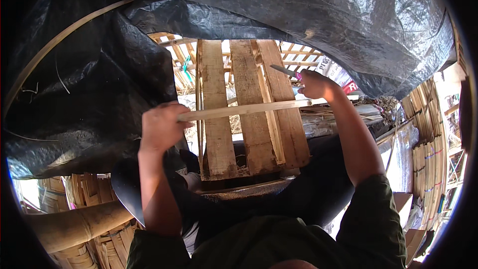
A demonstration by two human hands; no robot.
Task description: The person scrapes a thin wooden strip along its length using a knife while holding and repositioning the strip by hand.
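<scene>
A long pale strip of wood or bamboo (249, 109) runs crosswise in front of me, tilting slightly up to the right. My left hand (162, 125) is closed around its left end. In my right hand (317, 85) is a knife (284, 70) with a pinkish handle, its blade pointing left and away from me. That hand is just above the strip's right part; whether it touches the strip I cannot tell. Beneath the strip, three rough wooden planks (215, 134) lie side by side, running away from me between my legs.
Black plastic sheeting (89, 84) hangs at the left and over the far side, with a thin curved bamboo strip (64, 35) against it. A thick bamboo pole (79, 226) lies at lower left. Bundled bamboo slats (427, 154) stand at right. Beyond the planks is a slatted bamboo structure (303, 52).
</scene>
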